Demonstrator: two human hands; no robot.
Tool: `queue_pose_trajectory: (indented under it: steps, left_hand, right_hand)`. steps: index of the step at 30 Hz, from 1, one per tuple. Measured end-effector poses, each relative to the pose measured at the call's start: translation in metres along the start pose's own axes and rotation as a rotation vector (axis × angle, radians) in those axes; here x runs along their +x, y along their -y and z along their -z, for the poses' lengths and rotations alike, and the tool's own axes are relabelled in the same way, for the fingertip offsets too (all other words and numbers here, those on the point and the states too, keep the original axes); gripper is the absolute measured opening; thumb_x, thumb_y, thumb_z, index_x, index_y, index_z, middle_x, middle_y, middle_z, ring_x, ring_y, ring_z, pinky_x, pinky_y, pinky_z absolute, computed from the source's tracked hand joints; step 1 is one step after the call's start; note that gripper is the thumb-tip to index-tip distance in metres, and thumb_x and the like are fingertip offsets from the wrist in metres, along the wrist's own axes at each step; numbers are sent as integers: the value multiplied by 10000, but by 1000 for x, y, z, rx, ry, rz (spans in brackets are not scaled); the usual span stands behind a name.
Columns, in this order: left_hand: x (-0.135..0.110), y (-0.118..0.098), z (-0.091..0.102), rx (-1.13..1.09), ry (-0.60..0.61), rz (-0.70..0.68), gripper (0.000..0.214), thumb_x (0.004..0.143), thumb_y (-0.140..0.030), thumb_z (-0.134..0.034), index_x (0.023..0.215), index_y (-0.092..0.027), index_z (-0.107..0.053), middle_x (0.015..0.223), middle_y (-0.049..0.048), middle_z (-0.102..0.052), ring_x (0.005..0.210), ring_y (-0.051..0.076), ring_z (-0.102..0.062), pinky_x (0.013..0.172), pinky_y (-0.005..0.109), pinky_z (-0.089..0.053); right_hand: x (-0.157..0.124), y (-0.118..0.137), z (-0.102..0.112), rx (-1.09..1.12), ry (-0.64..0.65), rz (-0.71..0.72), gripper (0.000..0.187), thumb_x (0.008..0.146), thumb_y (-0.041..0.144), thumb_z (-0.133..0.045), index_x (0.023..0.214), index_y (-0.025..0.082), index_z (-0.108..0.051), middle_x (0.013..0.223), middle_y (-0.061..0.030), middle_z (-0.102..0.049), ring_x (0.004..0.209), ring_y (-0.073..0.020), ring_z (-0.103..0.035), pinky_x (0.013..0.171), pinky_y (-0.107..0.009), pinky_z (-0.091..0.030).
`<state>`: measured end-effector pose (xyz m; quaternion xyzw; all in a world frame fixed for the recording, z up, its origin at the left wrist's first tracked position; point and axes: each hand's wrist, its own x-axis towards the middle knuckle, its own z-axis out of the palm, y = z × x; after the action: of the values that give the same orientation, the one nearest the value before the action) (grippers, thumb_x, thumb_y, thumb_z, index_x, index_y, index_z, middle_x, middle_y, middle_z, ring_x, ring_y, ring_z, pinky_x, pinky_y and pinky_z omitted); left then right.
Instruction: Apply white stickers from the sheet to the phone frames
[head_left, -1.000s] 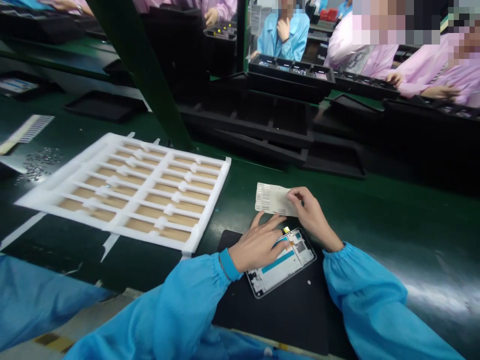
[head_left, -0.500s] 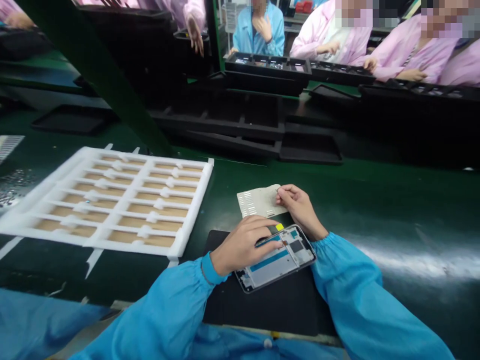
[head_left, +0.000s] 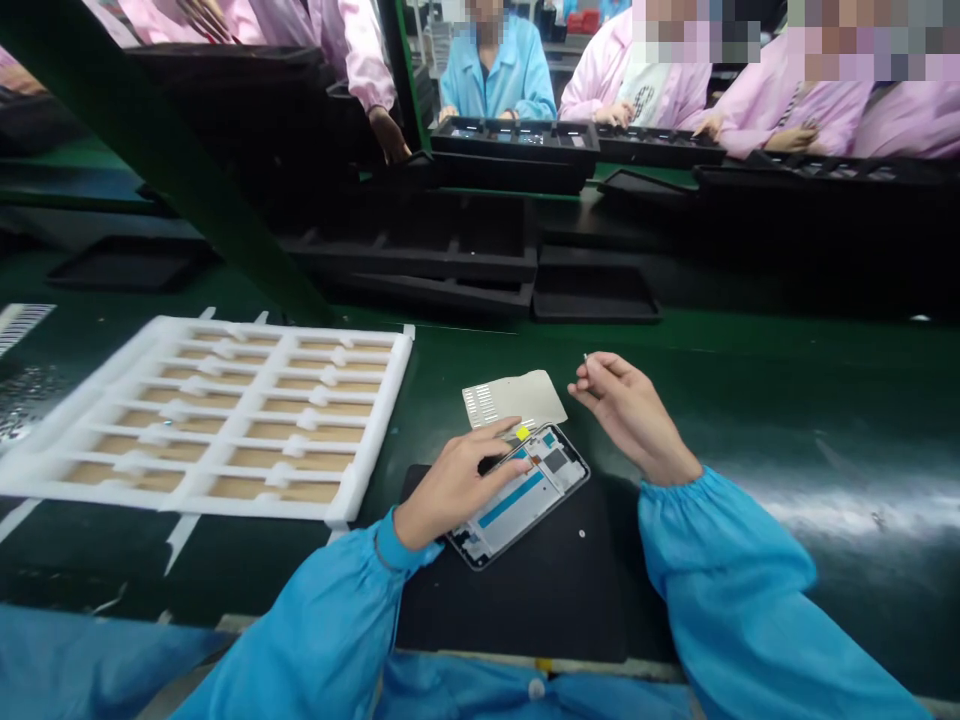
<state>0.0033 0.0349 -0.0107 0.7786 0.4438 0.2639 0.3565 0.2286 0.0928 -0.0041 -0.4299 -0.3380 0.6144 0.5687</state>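
On the black rectangular work mat (head_left: 570, 590) at the near edge of the green bench (head_left: 750, 400), the grey metal-and-plastic phone frame (head_left: 525, 495) with a blue strip lies flat and askew. Its top end is just beside the beige card sheet of small parts (head_left: 517, 398). The left hand (head_left: 450, 485) lies loosely spread over the frame's left half, fingertips pressing down and gripping nothing. The right hand (head_left: 634, 410) hovers just right of the sheet, apart from the frame. Its thumb and forefinger are pinched together on a tiny pale part (head_left: 586, 357), and the other fingers curl loosely. Judged from this pose, the step is seating that part in the frame. To do it well, the left fingertips should pin the frame so it cannot slide on the mat, while leaving the top end, by the yellow tab (head_left: 523, 432), uncovered. The pinch should be light and at the part's edge, so its orientation can be checked before lowering. The white foam tray (head_left: 210, 420) with tan-floored slots sits well apart to the left.
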Motion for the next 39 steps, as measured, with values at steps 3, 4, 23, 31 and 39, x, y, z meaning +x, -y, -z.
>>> queue_pose_trajectory:
  steps: [3, 4, 23, 31, 39]
  left_hand:
    - [-12, -24, 10, 63, 47, -33, 220, 972, -360, -546, 985, -225, -719, 1148, 17, -723, 1087, 227, -677, 907, 276, -521]
    - [-15, -32, 14, 113, 69, -73, 211, 982, -338, -532, 1024, -231, -709, 1114, 8, -734, 1034, 215, -696, 876, 272, -531]
    - [-29, -36, -6, 134, -139, -338, 93, 962, -197, -588, 1012, -217, -664, 1016, -34, -753, 953, 120, -708, 781, 229, -512]
    - [-29, -33, -11, 264, -229, -381, 95, 918, -149, -643, 980, -198, -695, 986, -16, -768, 882, 139, -729, 746, 257, -502]
    - [-30, -34, -10, 305, -135, -356, 101, 929, -180, -633, 1001, -211, -696, 1001, -26, -764, 909, 150, -725, 764, 267, -511]
  right_hand:
    - [-31, 16, -4, -264, 49, 117, 198, 790, 331, -772, 890, 194, -670, 825, -3, -685, 733, -124, -657, 734, -269, -572]
    - [-42, 22, -6, -369, 62, 167, 171, 812, 325, -752, 894, 195, -677, 833, -11, -695, 744, -133, -667, 728, -268, -568]
    - [-111, 17, -15, -814, 366, 126, 46, 922, 252, -626, 883, 264, -605, 825, 62, -658, 778, -100, -626, 690, -213, -484]
    - [-123, -3, 4, -874, 206, 472, 125, 897, 213, -663, 995, 261, -601, 1134, 3, -651, 1096, -155, -599, 947, -284, -470]
    - [-127, -27, 18, -772, 157, 448, 90, 902, 158, -641, 916, 240, -606, 947, 3, -683, 920, -148, -654, 839, -285, -511]
